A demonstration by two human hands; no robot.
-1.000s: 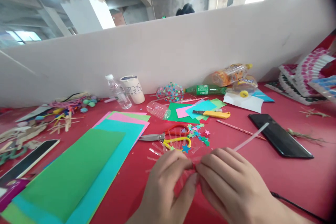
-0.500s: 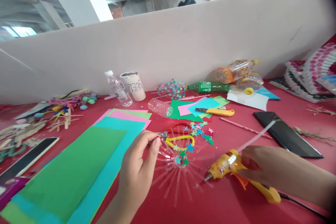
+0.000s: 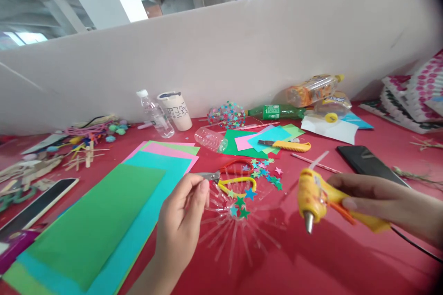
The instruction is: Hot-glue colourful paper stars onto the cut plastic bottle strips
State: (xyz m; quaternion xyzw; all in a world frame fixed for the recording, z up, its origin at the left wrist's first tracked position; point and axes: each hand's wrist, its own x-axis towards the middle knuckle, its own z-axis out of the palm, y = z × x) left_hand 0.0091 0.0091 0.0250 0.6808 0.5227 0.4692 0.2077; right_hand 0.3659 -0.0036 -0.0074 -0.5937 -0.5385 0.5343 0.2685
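Observation:
My left hand (image 3: 185, 216) pinches thumb and forefinger together over the red table; whatever sits between the tips is too small to make out. Just behind those fingertips lie scissors (image 3: 215, 176) with one red and one yellow handle. A clear plastic piece cut into splayed strips (image 3: 238, 219) spreads out right of this hand, with several paper stars (image 3: 244, 213) on and behind it. My right hand (image 3: 374, 196) grips a yellow hot glue gun (image 3: 311, 196) by its handle, raised above the table, nozzle pointing down. A glue stick (image 3: 319, 160) sticks out of its back.
Coloured paper sheets (image 3: 104, 212) cover the left side. A yellow box cutter (image 3: 290, 146), a cut clear bottle (image 3: 210, 140) and a star-covered bottle (image 3: 226, 115) lie farther back. A black phone (image 3: 370, 163) rests behind my right hand. A white cup (image 3: 178, 113) stands near the wall.
My right hand has lifted the glue gun up and to the right, turning its nozzle from leftward to downward. My left hand stays almost where it was.

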